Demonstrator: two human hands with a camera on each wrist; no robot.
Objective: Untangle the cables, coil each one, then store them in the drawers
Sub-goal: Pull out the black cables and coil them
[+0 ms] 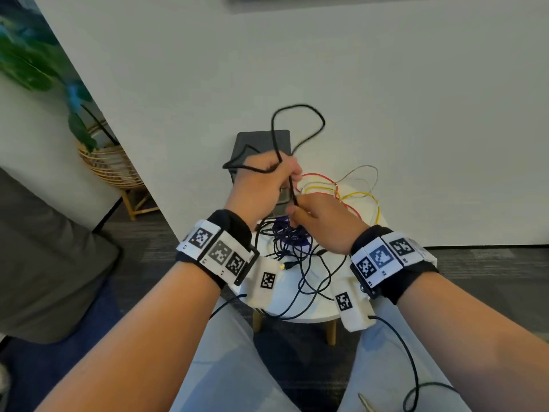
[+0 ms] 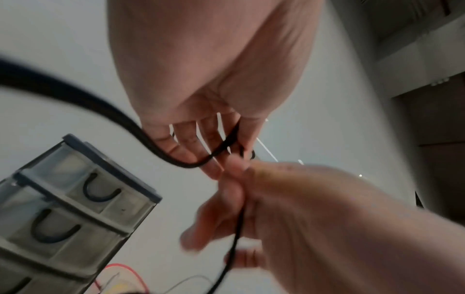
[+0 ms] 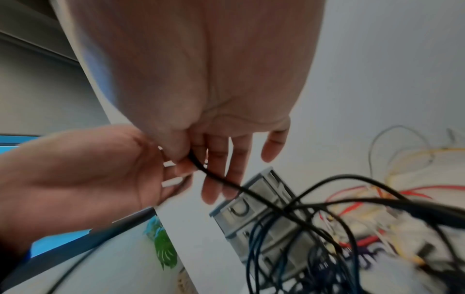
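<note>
My left hand is raised above the table and grips a black cable whose loops stick up and out to the left of the fist. Just below it, my right hand pinches the same black cable between thumb and forefinger, its other fingers straight. From there the cable runs down into a tangle of black and purple cables on the small white table. Red, yellow and grey wires lie at the back right. A grey drawer unit stands behind my hands, its drawers shut.
A white wall rises right behind the table. A wicker plant stand with a leafy plant is at the left, beside a grey couch. My legs are under the table's front edge.
</note>
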